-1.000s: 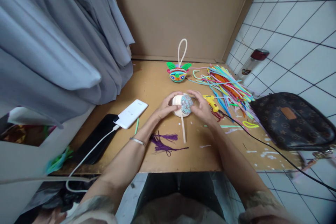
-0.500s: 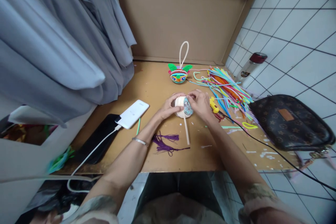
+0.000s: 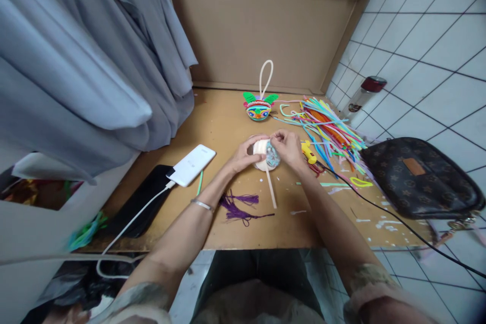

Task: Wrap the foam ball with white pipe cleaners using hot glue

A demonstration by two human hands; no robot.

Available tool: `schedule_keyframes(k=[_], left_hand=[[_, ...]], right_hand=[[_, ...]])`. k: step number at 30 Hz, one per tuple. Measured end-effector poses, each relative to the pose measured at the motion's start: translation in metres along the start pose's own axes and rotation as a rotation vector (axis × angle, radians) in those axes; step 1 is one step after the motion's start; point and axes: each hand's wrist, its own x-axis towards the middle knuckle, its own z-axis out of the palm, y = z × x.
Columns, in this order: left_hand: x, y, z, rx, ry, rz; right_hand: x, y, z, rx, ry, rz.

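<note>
A round craft piece [image 3: 272,154], part wrapped in cream strips and part patterned blue-grey, is held just above the middle of the table. My left hand [image 3: 245,154] curls around its left side, with the thumb across the cream wrapping. At its upper right edge my right hand [image 3: 288,147] has thumb and fingers pinched together; what lies between them is too small to make out. One loose cream pipe cleaner [image 3: 272,191] hangs from the piece's lower edge toward me. Below lie purple tassels [image 3: 241,206] on the table.
Behind stands a colourful animal-head ornament [image 3: 258,109] with a looped handle. Pipe cleaners [image 3: 330,124] are heaped at right, near a yellow glue gun [image 3: 309,152], its black cord, and a brown handbag [image 3: 421,177]. A white power bank [image 3: 192,164] lies left.
My right fingers have drawn together and shifted slightly at the piece's upper edge. The loose pipe cleaner's lower end has swung a little to the right. My left hand keeps its hold.
</note>
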Motion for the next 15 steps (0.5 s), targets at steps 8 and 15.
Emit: schedule_keyframes(k=[8,15], left_hand=[[-0.001,0.005,0.001,0.015,0.013,-0.01],[-0.002,0.005,0.001,-0.038,0.102,-0.104]], right_hand=[[0.0,0.015,-0.001,0.137,0.132,0.009],[-0.008,0.027,0.01,0.336,0.319,-0.081]])
